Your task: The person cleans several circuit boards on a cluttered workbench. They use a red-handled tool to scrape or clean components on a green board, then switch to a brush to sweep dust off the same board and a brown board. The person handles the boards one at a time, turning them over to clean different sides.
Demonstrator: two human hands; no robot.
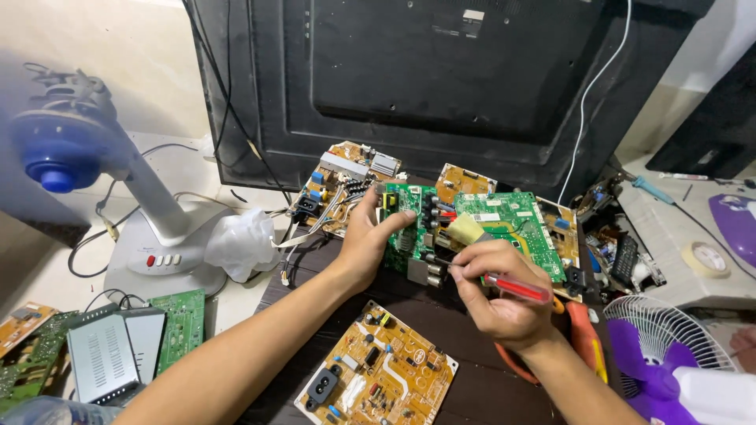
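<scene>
The green circuit board stands tilted on edge at the middle of the dark bench, gripped along its near side by the left hand. The right hand is closed around a red-handled brush, whose pale bristle tip touches the board's right edge. A second green board lies just behind, a yellow power board lies nearer, and a black television back stands beyond.
</scene>
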